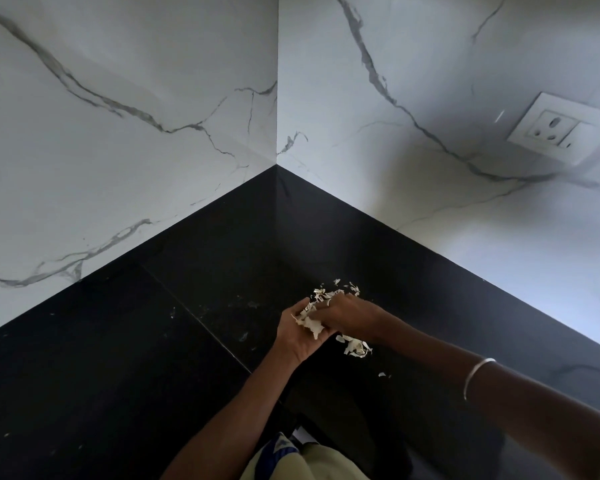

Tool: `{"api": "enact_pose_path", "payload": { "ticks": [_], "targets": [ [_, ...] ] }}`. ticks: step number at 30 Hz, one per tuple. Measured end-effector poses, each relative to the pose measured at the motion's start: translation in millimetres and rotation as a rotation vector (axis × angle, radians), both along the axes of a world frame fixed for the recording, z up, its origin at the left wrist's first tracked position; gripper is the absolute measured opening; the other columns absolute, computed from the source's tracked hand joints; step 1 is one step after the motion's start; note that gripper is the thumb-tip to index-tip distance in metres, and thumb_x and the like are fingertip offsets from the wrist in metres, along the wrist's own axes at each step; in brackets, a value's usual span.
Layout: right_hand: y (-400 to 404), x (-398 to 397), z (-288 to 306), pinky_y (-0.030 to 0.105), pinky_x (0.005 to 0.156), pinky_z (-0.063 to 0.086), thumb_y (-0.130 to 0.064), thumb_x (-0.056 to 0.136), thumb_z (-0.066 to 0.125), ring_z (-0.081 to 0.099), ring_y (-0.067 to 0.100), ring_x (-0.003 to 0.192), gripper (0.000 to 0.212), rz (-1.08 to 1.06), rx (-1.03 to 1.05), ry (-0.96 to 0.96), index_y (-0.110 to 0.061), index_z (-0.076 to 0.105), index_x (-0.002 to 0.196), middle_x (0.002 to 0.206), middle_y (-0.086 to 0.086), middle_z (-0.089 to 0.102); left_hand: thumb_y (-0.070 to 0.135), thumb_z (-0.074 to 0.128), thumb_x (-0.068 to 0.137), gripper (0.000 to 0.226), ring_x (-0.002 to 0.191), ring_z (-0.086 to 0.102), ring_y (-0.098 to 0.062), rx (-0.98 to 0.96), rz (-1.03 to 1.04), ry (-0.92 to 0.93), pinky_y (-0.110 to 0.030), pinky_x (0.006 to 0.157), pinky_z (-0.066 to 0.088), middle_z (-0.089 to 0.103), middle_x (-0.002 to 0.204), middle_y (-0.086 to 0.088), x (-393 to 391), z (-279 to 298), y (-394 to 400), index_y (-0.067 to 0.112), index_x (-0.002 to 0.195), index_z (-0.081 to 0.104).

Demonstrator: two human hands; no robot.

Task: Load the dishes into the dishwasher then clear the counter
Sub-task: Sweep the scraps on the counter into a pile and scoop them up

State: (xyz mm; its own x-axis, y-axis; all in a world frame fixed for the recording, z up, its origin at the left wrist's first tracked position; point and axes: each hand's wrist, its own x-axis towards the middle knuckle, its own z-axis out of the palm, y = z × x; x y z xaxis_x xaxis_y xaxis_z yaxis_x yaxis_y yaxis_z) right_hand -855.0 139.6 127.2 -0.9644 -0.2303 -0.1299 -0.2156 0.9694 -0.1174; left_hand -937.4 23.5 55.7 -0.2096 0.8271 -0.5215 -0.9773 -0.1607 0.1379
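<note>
Peels [310,322] fill cupped left hand [300,336]; right hand [352,318] grip pinches more above counter [118,358].

A domestic kitchen, seen at an inside corner of the worktop. A polished black stone counter [118,341] runs along two walls clad in white marble-look slabs [118,98] with grey veining, which meet at a right angle. A white wall socket [558,129] sits above the counter's right edge, and pale papery peel scraps [355,346] lie near the corner.
</note>
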Motion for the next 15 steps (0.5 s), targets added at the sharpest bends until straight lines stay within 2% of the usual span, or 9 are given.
{"api": "enact_pose_path", "payload": {
  "ticks": [4,6,9,12,15],
  "targets": [
    [-4,-6,-11,0.034,0.089,0.052,-0.006,0.09,0.058,0.066,0.018,0.101,0.046,-0.022,-0.004,-0.045,-0.021,0.057,0.134,0.124,-0.004,0.065,0.021,0.036,0.097,0.047,0.078,0.072,-0.03,-0.033,0.017,0.022,-0.038,0.072,0.06,0.071,0.088,-0.019,2,-3,-4,-0.006,0.083,0.071],
    [-4,-9,-12,0.036,0.089,0.053,-0.005,0.09,0.056,0.067,0.019,0.1,0.048,-0.042,-0.033,-0.088,-0.022,0.057,0.134,0.128,-0.002,0.063,0.018,0.033,0.097,0.041,0.078,0.071,-0.029,-0.053,0.073,0.055,-0.039,0.074,0.059,0.07,0.087,-0.019,1,-8,-4,-0.001,0.083,0.067],
    [-3,-14,-4,0.038,0.1,0.047,-0.009,0.092,0.058,0.059,0.021,0.118,0.049,-0.123,-0.124,-0.174,-0.026,0.055,0.137,0.143,-0.001,0.052,0.018,0.033,0.096,0.041,0.085,0.068,-0.03,-0.092,0.107,0.089,-0.041,0.079,0.055,0.068,0.091,-0.018,-3,-13,-3,0.002,0.084,0.069],
    [0,-18,5,0.036,0.103,0.043,-0.018,0.092,0.06,0.053,0.019,0.126,0.051,-0.152,-0.175,-0.19,-0.033,0.051,0.139,0.154,-0.005,0.038,0.02,0.037,0.096,0.038,0.076,0.069,-0.027,-0.106,0.091,0.096,-0.034,0.066,0.057,0.069,0.084,-0.014,-7,-14,-4,0.002,0.084,0.069],
    [5,-20,11,0.04,0.106,0.042,-0.025,0.093,0.06,0.049,0.018,0.132,0.05,-0.173,-0.134,-0.193,-0.038,0.049,0.14,0.158,-0.008,0.031,0.018,0.036,0.098,0.041,0.075,0.071,-0.028,-0.111,0.08,0.098,-0.034,0.065,0.058,0.07,0.085,-0.016,-11,-10,-3,0.001,0.084,0.071]
  ]
}}
